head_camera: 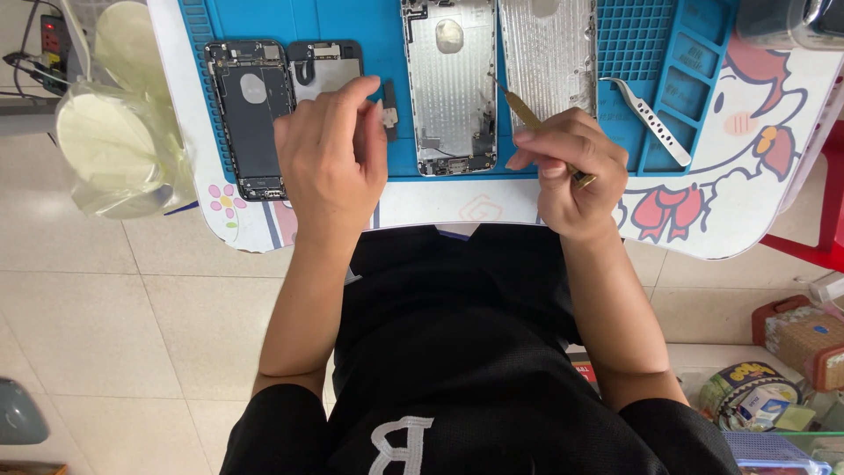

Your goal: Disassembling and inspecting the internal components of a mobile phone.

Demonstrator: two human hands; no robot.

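Note:
My left hand [332, 154] is raised over the blue work mat [369, 26], fingers pinched on a small dark flat part [389, 111] with a metal tab. My right hand [567, 167] grips gold tweezers [526, 113], their tip pointing up-left toward the right edge of an opened silver phone housing [450, 84]. A second silver back shell [547, 53] lies just right of that housing. At the left of the mat rest a dark opened phone body [249, 114] and a dark screen assembly [323, 66], partly hidden by my left hand.
Silver curved tweezers [649, 119] lie on the mat's gridded right part. The mat sits on a small white cartoon-printed table [738, 185]. A plastic bag of tape rolls [119, 141] hangs at the left. Boxes and a tin [747, 391] stand on the tiled floor at the right.

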